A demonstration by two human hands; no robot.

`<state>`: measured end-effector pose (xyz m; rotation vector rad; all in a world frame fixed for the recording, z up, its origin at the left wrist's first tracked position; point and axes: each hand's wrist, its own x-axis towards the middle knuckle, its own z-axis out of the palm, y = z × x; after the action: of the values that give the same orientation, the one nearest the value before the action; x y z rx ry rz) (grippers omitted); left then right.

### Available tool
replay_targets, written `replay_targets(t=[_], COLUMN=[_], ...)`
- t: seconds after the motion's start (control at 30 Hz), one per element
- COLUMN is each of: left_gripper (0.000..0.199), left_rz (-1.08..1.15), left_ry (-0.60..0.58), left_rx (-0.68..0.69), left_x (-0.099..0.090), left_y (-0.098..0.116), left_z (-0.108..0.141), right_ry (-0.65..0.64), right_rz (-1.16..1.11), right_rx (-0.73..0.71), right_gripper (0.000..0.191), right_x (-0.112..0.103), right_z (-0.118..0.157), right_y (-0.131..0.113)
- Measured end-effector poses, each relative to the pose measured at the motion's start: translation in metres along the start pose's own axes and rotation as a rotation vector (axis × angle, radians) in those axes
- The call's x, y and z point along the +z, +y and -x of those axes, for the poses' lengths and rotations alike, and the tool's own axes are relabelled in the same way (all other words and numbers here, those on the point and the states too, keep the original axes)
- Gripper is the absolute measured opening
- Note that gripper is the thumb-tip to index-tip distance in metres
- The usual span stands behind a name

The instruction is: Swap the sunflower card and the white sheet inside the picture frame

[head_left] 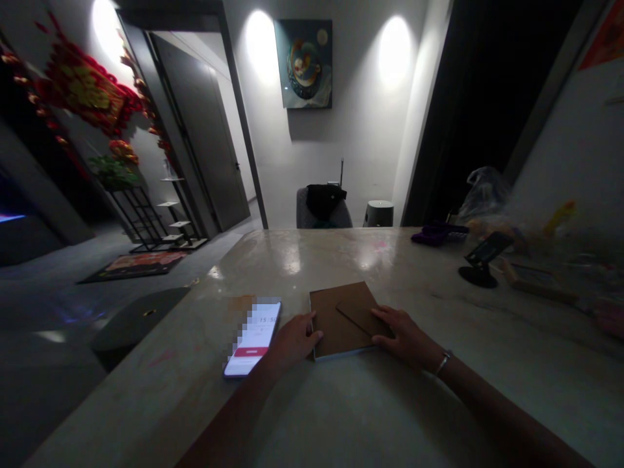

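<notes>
Nearest the camera: the person's forearms (507, 403) are extending over the table (380, 409). Between the hands, the brown panel (341, 338) is lying flat, inward of the table's left edge, well short of its far edge. Left hand (295, 335) is holding the panel's left side; right hand (402, 335) is holding the right side, thumb and fingers spread. Whether fingertips are reaching underneath: cannot tell. Lit phone (256, 338) is lying beside the left hand. Judgement: panel is looking light, stiff; opposite edges are offering safest hold, sparing the slanting strip (358, 321).
</notes>
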<state>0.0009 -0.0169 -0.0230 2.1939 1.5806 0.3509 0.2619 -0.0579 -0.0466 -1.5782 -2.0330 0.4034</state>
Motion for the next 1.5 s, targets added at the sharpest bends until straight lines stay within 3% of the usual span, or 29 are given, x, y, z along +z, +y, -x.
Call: replay_targets(t=[0.57,0.73,0.87,1.13,1.3,1.5], left_gripper=[0.050,0.049,0.050,0.079,0.088,0.091], left_rz=[-0.029,-0.037,-0.042,0.005,0.005,-0.020], left_ry=[0.035,0.041,0.032,-0.068,-0.104,-0.117], left_rx=[-0.019,-0.040,-0.056,-0.060,-0.055,-0.048], left_x=[0.004,0.006,0.004,-0.007,-0.009,-0.009], left_y=[0.002,0.008,0.009,0.008,0.009,0.010], left_z=[0.001,0.002,0.002,0.011,0.013,0.014], right_ry=[-0.072,-0.004,0.007,-0.147,-0.168,-0.182], right_rz=[-0.032,0.004,0.009,-0.175,-0.274,-0.305], right_rx=[-0.040,-0.054,-0.057,0.001,-0.028,-0.060], right_gripper=[0.049,0.038,0.041,0.061,0.047,0.055], right_x=[-0.001,-0.001,0.000,-0.010,-0.012,-0.013], right_z=[-0.001,-0.004,-0.003,-0.003,-0.009,-0.007], right_y=[0.002,0.001,0.000,0.006,0.012,0.019])
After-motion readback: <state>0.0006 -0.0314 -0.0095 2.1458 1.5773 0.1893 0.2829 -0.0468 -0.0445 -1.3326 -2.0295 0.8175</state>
